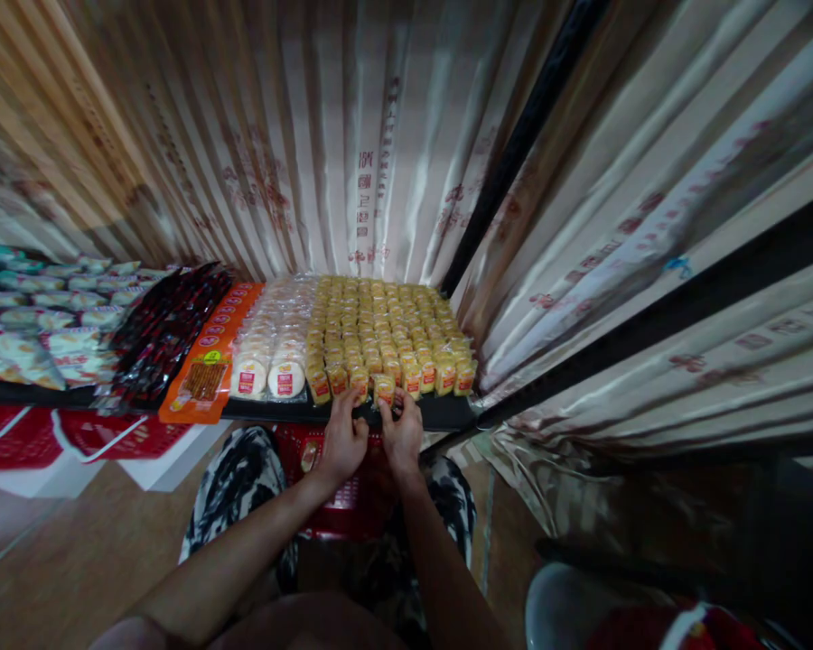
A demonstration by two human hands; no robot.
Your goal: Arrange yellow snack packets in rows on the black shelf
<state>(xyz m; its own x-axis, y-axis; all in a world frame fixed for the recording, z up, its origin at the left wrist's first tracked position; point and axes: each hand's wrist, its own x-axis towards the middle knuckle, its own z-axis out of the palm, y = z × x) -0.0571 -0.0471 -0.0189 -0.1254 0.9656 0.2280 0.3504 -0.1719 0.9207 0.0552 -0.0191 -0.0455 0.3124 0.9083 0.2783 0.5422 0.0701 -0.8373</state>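
Observation:
Rows of small yellow wrapped snack packets (393,311) cover the right end of a dark shelf. My right hand (403,435) pinches one yellow snack packet (383,388) at the front edge of these rows, thumb and fingers at its side. Just left of it, my left hand (344,441) has its fingers closed at the front of another yellow snack packet (359,377); its fingertips partly cover that packet. Round white crackers in clear wrap (285,377) stand in two rows to the left of the yellow ones.
Orange snack bags (203,370), dark red-black packets (166,329) and white packets (81,352) line the shelf (440,413) leftward. A red basket (342,515) sits between my knees. Pleated printed curtain (406,135) hangs behind, crossed by dark poles (515,149). More red baskets (108,438) stand below left.

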